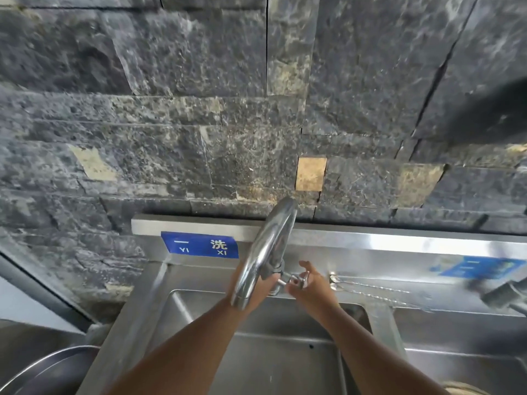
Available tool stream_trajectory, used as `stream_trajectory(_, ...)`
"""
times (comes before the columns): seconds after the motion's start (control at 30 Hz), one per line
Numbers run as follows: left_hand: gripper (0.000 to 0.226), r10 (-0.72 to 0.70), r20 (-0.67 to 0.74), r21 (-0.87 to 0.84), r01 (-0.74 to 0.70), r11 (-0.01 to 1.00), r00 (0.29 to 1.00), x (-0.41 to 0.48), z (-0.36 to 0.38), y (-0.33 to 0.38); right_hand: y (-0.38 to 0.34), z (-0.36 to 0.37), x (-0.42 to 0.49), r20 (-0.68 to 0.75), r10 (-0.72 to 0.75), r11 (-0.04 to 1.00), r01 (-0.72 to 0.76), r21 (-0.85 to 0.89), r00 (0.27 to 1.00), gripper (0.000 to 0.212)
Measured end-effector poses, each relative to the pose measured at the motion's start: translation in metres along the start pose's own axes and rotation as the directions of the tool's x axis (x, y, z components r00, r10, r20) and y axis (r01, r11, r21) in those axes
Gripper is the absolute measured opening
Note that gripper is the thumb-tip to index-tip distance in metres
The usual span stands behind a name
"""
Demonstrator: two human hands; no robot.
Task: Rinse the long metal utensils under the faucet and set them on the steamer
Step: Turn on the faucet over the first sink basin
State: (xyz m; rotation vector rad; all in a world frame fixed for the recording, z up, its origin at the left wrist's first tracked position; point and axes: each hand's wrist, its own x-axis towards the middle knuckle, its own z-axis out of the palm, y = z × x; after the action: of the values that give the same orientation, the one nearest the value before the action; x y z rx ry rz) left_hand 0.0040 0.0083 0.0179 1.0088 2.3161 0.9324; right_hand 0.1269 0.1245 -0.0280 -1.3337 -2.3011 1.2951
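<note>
1. Stands at a steel sink (199, 317) set against a dark stone wall (171, 109).
2. Grips the tap handle (298, 279) with the right hand (312, 283), thumb and fingers curled round it.
3. Reaches with the left hand (263, 289) behind the curved faucet (268, 246); mostly hidden by the spout, so cannot tell whether spread or gripping.
4. Has the long metal utensils (370, 289) lying side by side on the sink's back ledge, just right of the right hand, ends pointing rightward, touched by neither hand.
5. Faces a blue label (199, 245) on the steel backsplash left of the faucet, and a second, blurred blue label (479, 267) farther right.
6. Has a round metal pot (42, 366) at the lower left, beside the sink; cannot tell what kind.
</note>
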Motion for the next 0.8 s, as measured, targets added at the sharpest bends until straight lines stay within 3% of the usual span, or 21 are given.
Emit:
stream_trajectory(0.13, 0.029, 0.027, -0.004, -0.124, -0.027, 0.992, 1.000, -0.006, 0.003, 0.017, 0.001, 0.003, 0.005, 0.011, 0.033, 0.989, -0.034, 0.147, 0.999, 0.017)
stream_trajectory(0.3, 0.008, 0.011, 0.031, -0.167, -0.005, 0.986, 0.999, -0.005, 0.008, 0.030, -0.002, 0.003, 0.005, 0.118, 0.089, 0.963, -0.116, 0.245, 0.989, 0.013)
stream_trajectory(0.47, 0.050, 0.010, 0.035, -0.129, -0.006, 0.992, 0.999, 0.000, 0.009, 0.029, -0.003, 0.003, 0.003, 0.123, 0.054, 0.947, -0.090, 0.307, 0.991, 0.011)
stream_trajectory(0.73, 0.041, -0.050, 0.015, -0.124, 0.051, 0.991, 0.999, 0.005, 0.016, 0.034, -0.004, 0.000, 0.002, 0.151, 0.012, 0.938, -0.064, 0.340, 0.988, 0.016)
stream_trajectory(0.8, 0.033, -0.035, -0.063, -0.106, 0.028, 0.994, 0.997, 0.005, 0.016, 0.033, -0.003, 0.000, 0.001, 0.146, 0.007, 0.942, -0.055, 0.331, 0.989, 0.023)
